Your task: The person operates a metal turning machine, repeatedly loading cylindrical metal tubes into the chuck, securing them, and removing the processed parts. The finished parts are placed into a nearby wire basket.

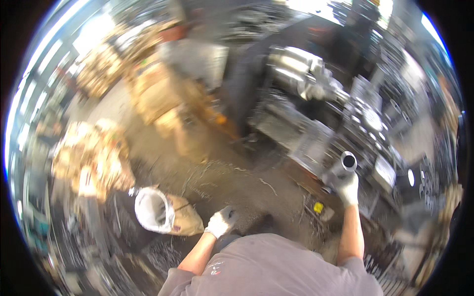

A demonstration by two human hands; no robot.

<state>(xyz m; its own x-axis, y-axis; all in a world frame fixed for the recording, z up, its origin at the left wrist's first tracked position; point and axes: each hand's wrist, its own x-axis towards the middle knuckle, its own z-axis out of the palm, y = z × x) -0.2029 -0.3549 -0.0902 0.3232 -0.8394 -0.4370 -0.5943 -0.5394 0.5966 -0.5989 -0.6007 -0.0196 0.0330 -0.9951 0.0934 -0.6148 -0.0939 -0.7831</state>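
Observation:
My right hand (344,186), in a white glove with grey fingers, is closed round a short metal tube (342,164). The tube's round open end faces up, beside the lathe-like machine (316,113). My left hand (221,221), gloved the same way, hangs low in front of my body. Its fingers are curled in, and I see nothing in them. Just left of that hand stands a tan sack (185,216) with a white liner (154,209) folded open at its mouth.
Crumpled tan sacks (94,158) lie in a heap at the left, with more stacked farther back. A yellow object (318,207) lies low by the machine. Thin shavings are scattered over the dark floor (237,185). Much of the surroundings is blurred.

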